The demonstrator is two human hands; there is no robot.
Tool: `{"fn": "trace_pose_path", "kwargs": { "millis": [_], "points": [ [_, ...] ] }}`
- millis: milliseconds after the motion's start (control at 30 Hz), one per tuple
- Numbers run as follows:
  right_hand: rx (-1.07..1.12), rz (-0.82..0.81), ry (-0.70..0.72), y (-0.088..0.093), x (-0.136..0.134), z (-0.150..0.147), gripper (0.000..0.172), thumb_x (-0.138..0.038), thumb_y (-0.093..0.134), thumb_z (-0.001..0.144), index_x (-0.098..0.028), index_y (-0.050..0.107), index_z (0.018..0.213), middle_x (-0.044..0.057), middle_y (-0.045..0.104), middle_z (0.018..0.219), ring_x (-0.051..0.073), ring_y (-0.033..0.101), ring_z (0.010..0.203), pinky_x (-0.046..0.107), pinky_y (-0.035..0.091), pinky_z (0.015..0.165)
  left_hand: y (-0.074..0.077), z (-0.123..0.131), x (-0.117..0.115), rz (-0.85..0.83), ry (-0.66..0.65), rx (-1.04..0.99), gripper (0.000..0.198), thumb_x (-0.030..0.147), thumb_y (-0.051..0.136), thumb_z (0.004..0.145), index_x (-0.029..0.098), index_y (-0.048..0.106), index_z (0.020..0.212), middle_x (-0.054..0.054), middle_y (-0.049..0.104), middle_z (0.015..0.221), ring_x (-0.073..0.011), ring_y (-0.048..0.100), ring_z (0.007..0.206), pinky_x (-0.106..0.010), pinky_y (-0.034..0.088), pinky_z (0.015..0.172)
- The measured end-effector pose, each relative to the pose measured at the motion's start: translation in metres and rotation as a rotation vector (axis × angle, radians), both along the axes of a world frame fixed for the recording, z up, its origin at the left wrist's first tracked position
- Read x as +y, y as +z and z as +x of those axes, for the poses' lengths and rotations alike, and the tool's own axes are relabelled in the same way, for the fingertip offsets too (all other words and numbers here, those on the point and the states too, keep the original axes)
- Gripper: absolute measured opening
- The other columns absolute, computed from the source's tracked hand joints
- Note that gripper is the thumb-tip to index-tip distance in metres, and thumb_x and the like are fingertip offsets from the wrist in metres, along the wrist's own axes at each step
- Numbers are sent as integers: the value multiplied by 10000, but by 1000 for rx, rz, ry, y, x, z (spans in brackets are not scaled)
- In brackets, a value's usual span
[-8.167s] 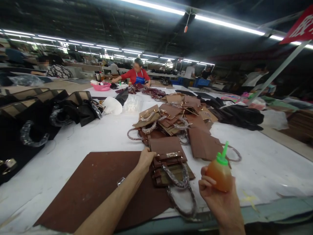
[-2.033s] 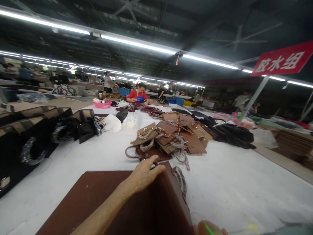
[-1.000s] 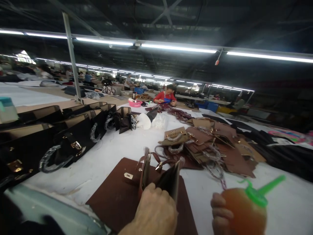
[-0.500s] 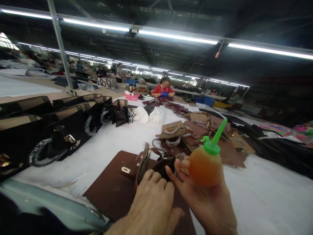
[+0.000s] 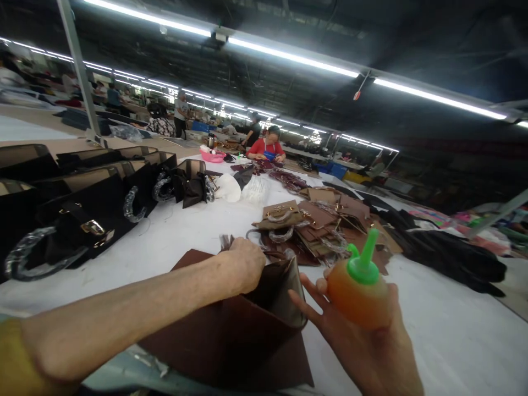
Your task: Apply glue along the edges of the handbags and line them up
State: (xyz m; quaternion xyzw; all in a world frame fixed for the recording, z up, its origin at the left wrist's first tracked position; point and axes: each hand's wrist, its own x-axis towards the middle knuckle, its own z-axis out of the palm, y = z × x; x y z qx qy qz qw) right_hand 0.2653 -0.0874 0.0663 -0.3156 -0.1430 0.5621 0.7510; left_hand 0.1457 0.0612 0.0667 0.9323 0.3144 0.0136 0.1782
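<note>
A brown leather handbag [image 5: 272,291] stands open-mouthed on a dark brown mat [image 5: 231,341] at the near table edge. My left hand [image 5: 245,264] is closed on the bag's far rim, the forearm stretched across from the left. My right hand [image 5: 363,341] grips an orange squeeze bottle [image 5: 358,300] with a green nozzle, held upright just right of the bag; its index finger points toward the bag's near corner.
A heap of brown bags [image 5: 317,225] lies mid-table on the white table [image 5: 433,324]. Black handbags [image 5: 82,214] line the left side; black fabric [image 5: 445,253] lies right. A person in red [image 5: 268,147] works at the far end beside a pink basin [image 5: 212,155].
My left arm has swung across and now holds the bag's far rim. The bag stands wider open. The bottle hand has shifted slightly right and down.
</note>
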Motion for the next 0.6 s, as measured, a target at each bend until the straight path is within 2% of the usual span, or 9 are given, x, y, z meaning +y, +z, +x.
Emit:
{"fn": "trace_pose_path", "kwargs": {
  "millis": [100,167,267,333,367,433,500,600],
  "points": [
    [-47,-19,6,-3,-2,8,516,-673,437,794,-236,708,836,87,684,824,308,571,991,590,334,948,9,-9,-7,1,-48,36,221,111,693,507,189,504,424,-43,545,469,-265,615,753,-400,419,813],
    [-101,-7,11,-5,0,12,536,-677,424,796,-227,711,854,100,684,819,324,558,1019,594,332,948,24,-18,-9,-24,14,49,203,147,682,534,191,518,421,-34,511,432,-251,609,702,-375,429,769],
    [-148,21,31,-8,8,14,542,-652,403,822,-214,714,892,112,696,827,341,555,1040,601,326,950,47,-37,-9,23,136,155,80,133,610,564,170,599,494,-65,569,509,-263,612,690,-353,433,689],
    [-113,13,73,-11,16,12,522,-634,411,834,-217,716,907,104,709,858,347,572,1026,621,320,943,52,-52,-7,51,185,215,86,128,554,573,154,634,555,-94,610,592,-277,615,685,-339,423,623],
    [-88,0,103,-13,20,10,509,-630,425,833,-221,717,914,99,714,872,348,580,1021,632,317,939,49,-61,-6,43,212,216,104,129,533,573,151,635,571,-96,615,613,-277,612,676,-328,412,591],
    [-64,-30,168,-18,27,5,501,-628,469,818,-208,718,931,104,718,891,347,589,1019,630,308,947,33,-81,-5,-48,259,127,121,112,496,555,159,607,572,-65,602,613,-240,599,645,-288,385,547],
    [-73,-56,219,-22,30,-1,507,-625,519,793,-183,721,938,120,717,904,345,589,1025,609,298,969,8,-100,-6,-239,305,-57,154,72,443,526,167,559,563,-9,564,587,-167,563,595,-235,352,512],
    [-76,-58,255,-23,28,-9,519,-640,555,756,-185,719,946,128,713,901,361,581,1035,614,302,969,-28,-122,-10,-514,463,-326,186,60,386,519,178,497,611,48,458,533,-98,440,491,-197,265,432]
  ]
}}
